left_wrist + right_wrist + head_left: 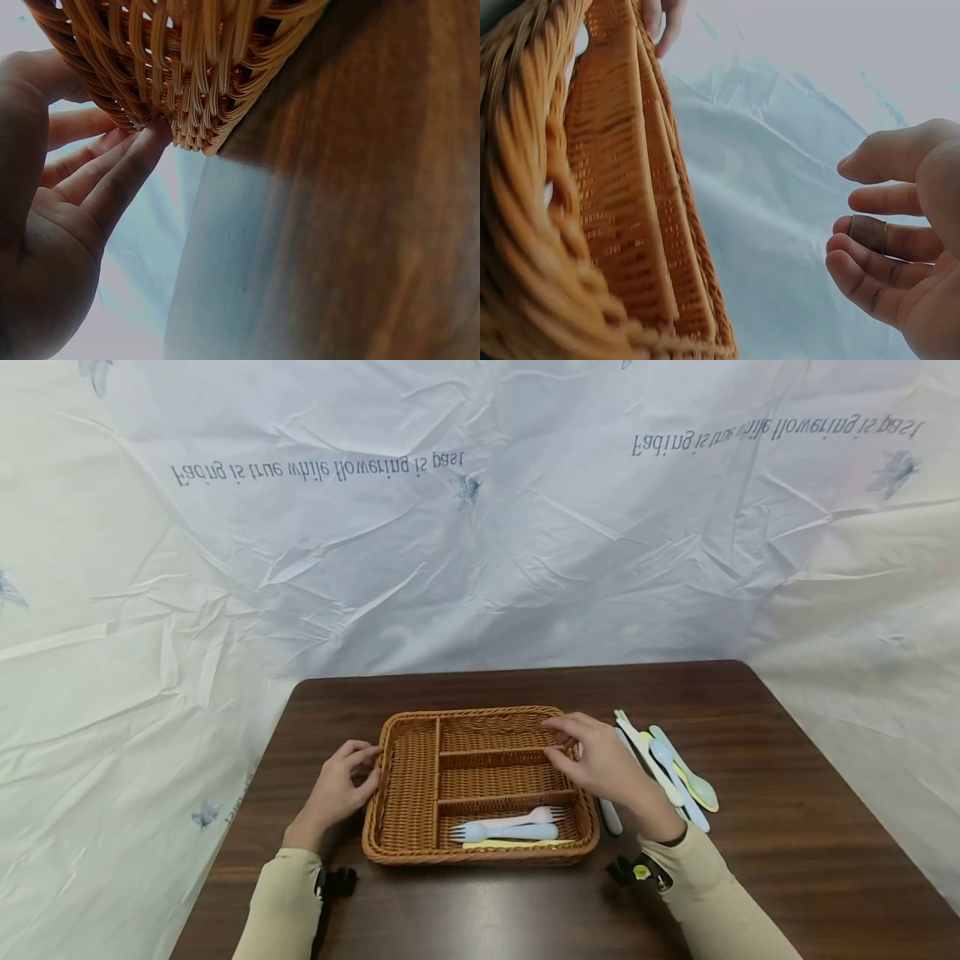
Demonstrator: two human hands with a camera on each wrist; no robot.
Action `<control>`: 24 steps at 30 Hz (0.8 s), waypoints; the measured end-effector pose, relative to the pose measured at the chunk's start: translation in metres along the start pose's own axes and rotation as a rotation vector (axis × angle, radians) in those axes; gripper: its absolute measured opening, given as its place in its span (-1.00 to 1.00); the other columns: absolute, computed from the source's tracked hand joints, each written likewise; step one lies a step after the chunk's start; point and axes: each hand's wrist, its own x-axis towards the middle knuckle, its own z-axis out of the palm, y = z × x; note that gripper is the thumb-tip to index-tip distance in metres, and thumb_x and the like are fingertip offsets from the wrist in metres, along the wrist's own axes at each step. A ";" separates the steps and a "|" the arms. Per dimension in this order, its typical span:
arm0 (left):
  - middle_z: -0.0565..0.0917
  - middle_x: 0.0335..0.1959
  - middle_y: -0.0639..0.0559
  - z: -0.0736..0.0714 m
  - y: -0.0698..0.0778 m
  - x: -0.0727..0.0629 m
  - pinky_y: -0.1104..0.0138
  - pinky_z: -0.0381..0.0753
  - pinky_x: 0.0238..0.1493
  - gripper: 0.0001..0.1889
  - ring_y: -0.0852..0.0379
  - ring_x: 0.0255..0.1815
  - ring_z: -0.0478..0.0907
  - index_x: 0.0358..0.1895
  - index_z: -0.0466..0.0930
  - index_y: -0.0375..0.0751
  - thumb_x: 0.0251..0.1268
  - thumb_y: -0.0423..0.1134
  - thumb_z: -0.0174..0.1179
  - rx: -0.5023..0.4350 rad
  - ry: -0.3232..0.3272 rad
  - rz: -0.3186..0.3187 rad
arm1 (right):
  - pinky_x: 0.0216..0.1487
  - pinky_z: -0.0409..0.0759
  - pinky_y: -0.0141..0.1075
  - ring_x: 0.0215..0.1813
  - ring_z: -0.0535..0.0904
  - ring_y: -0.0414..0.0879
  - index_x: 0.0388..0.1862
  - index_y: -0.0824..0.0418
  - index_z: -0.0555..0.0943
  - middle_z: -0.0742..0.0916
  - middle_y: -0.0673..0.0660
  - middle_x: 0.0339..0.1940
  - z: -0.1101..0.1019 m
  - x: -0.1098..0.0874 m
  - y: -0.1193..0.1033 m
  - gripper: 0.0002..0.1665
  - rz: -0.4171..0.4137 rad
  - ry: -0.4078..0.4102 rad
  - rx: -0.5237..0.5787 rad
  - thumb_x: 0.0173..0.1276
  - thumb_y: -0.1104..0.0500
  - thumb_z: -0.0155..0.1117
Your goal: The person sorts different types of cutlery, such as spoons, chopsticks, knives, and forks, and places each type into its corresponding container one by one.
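Note:
A brown wicker basket (480, 859) with several compartments lies on the table in front of me. Its front right compartment holds a pink fork (498, 821), a light blue fork (525, 832) and a yellow utensil (510, 843). At the left end, my left hand (339, 785) touches the basket, fingertips against the woven wall (196, 82) in the left wrist view. My right hand (603, 762) hovers over the basket's right end with nothing between its loosely bent fingers. In the right wrist view those fingers (885, 274) are apart from the basket.
Right of the basket lies a loose pile of pastel utensils, among them a blue spoon (677, 783), a green spoon (686, 764) and a white utensil (652, 760). A pale utensil (611, 817) lies under my right wrist. White cloth (510, 568) hangs behind the dark wooden table (480, 910).

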 end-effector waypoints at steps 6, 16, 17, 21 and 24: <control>0.51 -0.02 -0.09 0.000 0.000 0.000 0.27 0.73 -0.21 -0.66 0.11 -0.23 0.64 0.11 0.59 -0.35 0.26 -0.40 0.22 -0.006 0.002 0.004 | -0.36 0.62 -0.28 -0.27 0.65 -0.11 0.12 0.17 0.63 0.70 0.16 -0.08 -0.004 -0.003 0.014 -0.58 0.077 -0.004 -0.016 0.28 0.13 0.37; 0.51 -0.03 -0.11 0.001 -0.001 -0.001 0.27 0.73 -0.20 -0.66 0.11 -0.23 0.64 0.11 0.59 -0.36 0.26 -0.41 0.22 -0.014 -0.001 0.006 | -0.31 0.65 -0.22 -0.26 0.65 -0.04 0.13 0.25 0.61 0.68 0.24 -0.06 -0.002 -0.008 0.034 -0.60 0.190 -0.025 -0.009 0.33 0.18 0.29; 0.51 -0.03 -0.11 0.001 -0.001 -0.001 0.27 0.73 -0.20 -0.66 0.11 -0.23 0.64 0.11 0.59 -0.36 0.26 -0.41 0.22 -0.014 -0.001 0.006 | -0.30 0.65 -0.21 -0.24 0.66 -0.02 0.13 0.24 0.61 0.68 0.26 -0.05 -0.002 -0.009 0.036 -0.61 0.202 -0.029 -0.005 0.33 0.19 0.28; 0.51 -0.03 -0.09 0.000 -0.001 -0.001 0.27 0.73 -0.20 -0.66 0.11 -0.23 0.64 0.11 0.60 -0.35 0.26 -0.41 0.22 -0.013 0.001 0.005 | -0.25 0.66 -0.13 -0.20 0.67 0.04 0.15 0.24 0.59 0.66 0.27 0.00 0.000 -0.011 0.044 -0.60 0.246 -0.041 -0.005 0.34 0.19 0.26; 0.51 -0.03 -0.09 0.000 -0.001 0.000 0.26 0.73 -0.20 -0.66 0.11 -0.23 0.64 0.11 0.60 -0.35 0.27 -0.40 0.22 -0.008 0.002 0.005 | -0.25 0.66 -0.10 -0.20 0.66 0.05 0.17 0.26 0.58 0.66 0.27 0.00 0.002 -0.012 0.050 -0.57 0.271 -0.045 -0.013 0.33 0.19 0.27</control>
